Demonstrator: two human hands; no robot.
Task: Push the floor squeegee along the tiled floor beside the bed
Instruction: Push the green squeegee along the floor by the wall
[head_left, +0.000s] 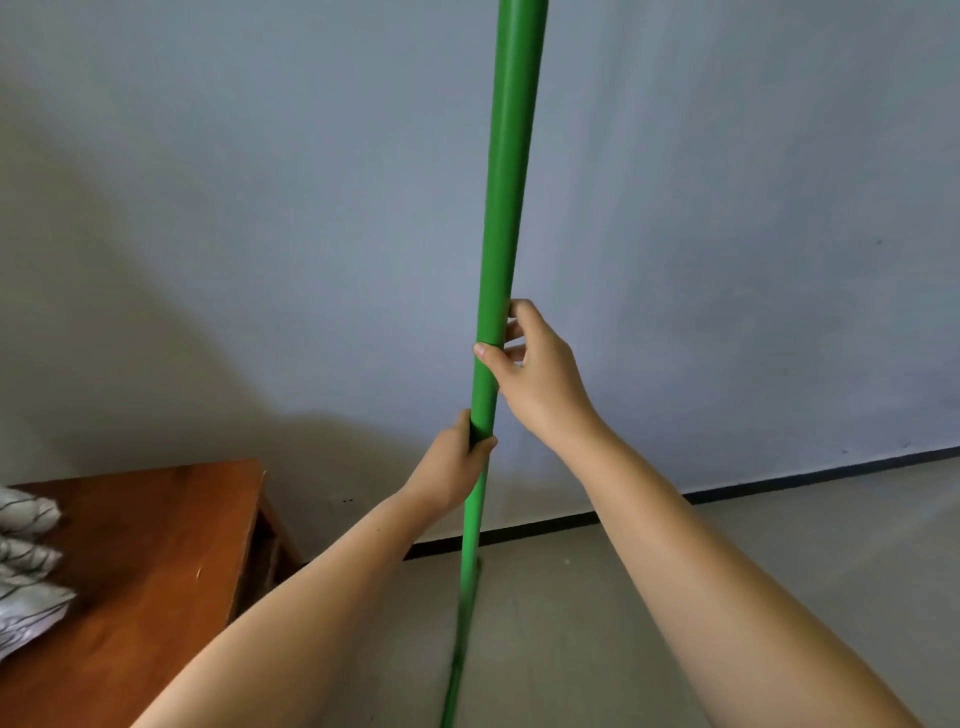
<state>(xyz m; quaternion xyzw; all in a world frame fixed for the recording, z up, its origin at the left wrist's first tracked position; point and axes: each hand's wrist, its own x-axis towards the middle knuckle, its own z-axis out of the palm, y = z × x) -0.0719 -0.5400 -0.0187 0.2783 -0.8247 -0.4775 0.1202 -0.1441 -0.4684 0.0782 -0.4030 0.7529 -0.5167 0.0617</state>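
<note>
The squeegee's green pole (506, 208) stands nearly upright in front of the person, close to the wall (727, 208). It looks stiff, light and smooth, so it could slip. The left hand (457, 462) is wrapped fully around it, lower down. The right hand (535, 374) sits just above, pinching the pole loosely between thumb and fingertips; a full wrap there would probably steer better. The rubber blade is cut off below the picture, and the pole's lower end is blurred over the tiled floor (779, 545). A wooden bed (156, 545) stands to the left.
</note>
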